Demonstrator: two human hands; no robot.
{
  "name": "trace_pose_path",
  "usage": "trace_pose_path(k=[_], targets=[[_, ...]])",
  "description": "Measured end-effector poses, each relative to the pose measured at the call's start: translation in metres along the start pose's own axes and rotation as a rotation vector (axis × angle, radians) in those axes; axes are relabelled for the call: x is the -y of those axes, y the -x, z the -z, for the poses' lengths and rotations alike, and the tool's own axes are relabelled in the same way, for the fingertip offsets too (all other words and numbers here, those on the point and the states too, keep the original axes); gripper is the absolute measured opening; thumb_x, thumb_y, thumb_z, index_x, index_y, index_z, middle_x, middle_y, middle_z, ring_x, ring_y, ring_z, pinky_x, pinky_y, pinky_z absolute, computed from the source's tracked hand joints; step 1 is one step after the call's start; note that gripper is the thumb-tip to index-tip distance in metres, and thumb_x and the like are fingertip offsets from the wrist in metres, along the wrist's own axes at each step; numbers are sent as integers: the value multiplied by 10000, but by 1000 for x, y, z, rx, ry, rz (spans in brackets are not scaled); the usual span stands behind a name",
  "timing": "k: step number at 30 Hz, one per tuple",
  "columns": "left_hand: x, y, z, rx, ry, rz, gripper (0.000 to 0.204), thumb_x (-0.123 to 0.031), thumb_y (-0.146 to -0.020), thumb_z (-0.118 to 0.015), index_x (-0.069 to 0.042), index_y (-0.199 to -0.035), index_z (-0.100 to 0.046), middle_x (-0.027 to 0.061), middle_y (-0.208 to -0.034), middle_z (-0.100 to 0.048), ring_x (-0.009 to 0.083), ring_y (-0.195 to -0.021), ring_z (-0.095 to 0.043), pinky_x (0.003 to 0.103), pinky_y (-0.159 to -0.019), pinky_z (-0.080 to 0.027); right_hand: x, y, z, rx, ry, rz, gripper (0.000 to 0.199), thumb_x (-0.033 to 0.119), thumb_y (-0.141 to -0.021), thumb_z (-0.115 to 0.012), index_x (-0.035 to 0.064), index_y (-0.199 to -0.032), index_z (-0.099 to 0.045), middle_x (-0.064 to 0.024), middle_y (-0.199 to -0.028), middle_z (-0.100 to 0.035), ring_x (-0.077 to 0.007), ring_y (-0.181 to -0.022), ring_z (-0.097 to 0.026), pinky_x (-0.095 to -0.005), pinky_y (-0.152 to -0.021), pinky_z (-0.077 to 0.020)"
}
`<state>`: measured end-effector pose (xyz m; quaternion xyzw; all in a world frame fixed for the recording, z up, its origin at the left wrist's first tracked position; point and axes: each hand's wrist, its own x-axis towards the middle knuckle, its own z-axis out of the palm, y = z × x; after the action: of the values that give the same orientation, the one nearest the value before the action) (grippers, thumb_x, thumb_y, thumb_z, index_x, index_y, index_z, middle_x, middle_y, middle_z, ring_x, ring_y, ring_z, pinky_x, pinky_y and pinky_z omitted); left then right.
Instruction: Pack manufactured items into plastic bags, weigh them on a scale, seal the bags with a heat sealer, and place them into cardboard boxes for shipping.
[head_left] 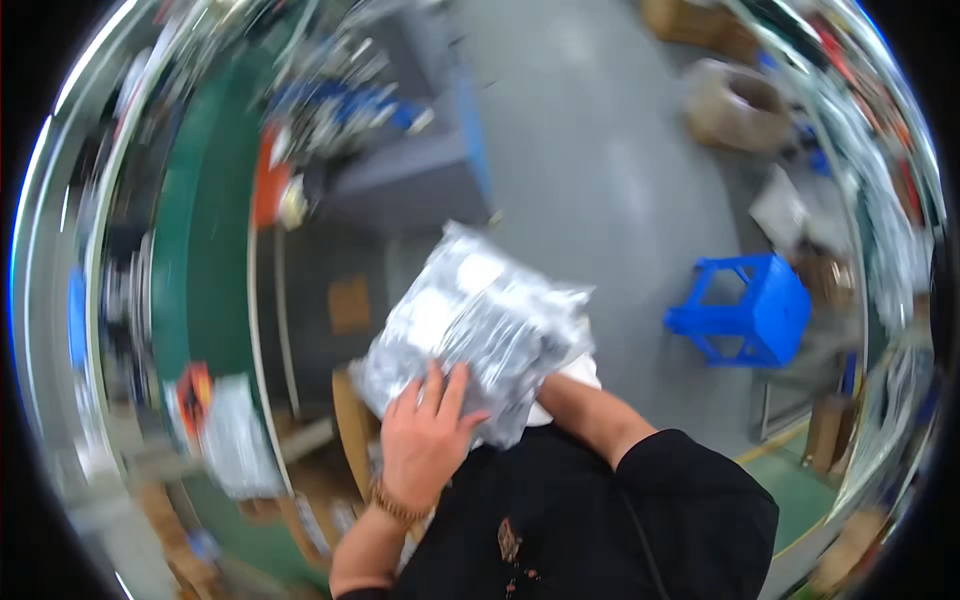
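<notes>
Roughly, by part:
Left hand point(428, 440): fingers spread, palm pressed flat on the near lower face of the clear plastic bag point(478, 325); beaded bracelet point(396, 507) at the wrist.
Right hand: hidden behind the bag, only the forearm point(592, 415) visible, reaching up under the bag's right lower edge; open or closed, cannot tell.
Clear plastic bag: crinkled, silvery-grey with pale contents, held up in front of the chest, tilted, centre of view, above the grey floor point(600, 170).
White item point(575, 378): peeking out below the bag's right corner, touching the forearm; kind not clear.
Black sleeve point(690, 500): covering the right upper arm, lower right.
Blue plastic stool point(750, 310): on the floor, well apart to the right.
Green conveyor belt point(200, 260): along the left, blurred, with a second clear bag point(232, 435) lying near its edge.
Cardboard box point(735, 105): open, far upper right.
</notes>
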<state>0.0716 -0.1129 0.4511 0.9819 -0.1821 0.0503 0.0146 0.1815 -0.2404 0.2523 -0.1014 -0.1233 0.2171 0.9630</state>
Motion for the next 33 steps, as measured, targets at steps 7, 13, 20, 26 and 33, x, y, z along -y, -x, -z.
trace_pose_path(k=[7, 13, 20, 26, 33], targets=[[-76, -233, 65, -274, -162, 202, 957, -564, -604, -757, -45, -1328, -407, 229, -1298, -436, 320, -1024, -488, 446, -866, -372, 181, -119, -28, -108, -67, 163, 577, 385, -976, -345, 84, -1446, -197, -93, -1467, -276, -225, -1345, -280, -369, -1116, -239], [-93, -431, 45, -24, 257, -77, 1186, -630, -504, -781, 15, -1372, -295, 224, -1251, -417, 386, -1141, -418, 490, -934, -354, 343, -151, 13, -180, -33, 361, 594, 404, -974, -332, 85, -1451, -180, -91, -1476, -255, -224, -1356, -258, -367, -1123, -218], [-116, -610, -16, 15, 426, -332, 1156, -647, -525, -757, 9, -1368, -316, 222, -1260, -407, 384, -1144, -411, 480, -935, -355, 461, -204, 57, -261, 37, 513, 613, 426, -972, -317, 85, -1458, -159, -88, -1488, -232, -221, -1368, -232, -366, -1130, -194], [-188, -789, -34, 40, 462, -656, 1133, -685, -530, -729, 1, -1353, -359, 227, -1234, -411, 370, -1115, -403, 473, -924, -330, 597, -232, 95, -391, 57, 697, 630, 445, -971, -304, 86, -1463, -141, -86, -1497, -211, -220, -1378, -210, -365, -1137, -173], [-301, -918, -28, 193, 394, -1002, 1124, -667, -542, -734, 4, -1358, -349, 244, -1263, -403, 388, -1139, -396, 479, -944, -323, 727, -248, 102, -445, 206, 1005, 644, 459, -970, -267, 91, -1472, -99, -76, -1520, -146, -219, -1394, -165, -362, -1147, -118]])
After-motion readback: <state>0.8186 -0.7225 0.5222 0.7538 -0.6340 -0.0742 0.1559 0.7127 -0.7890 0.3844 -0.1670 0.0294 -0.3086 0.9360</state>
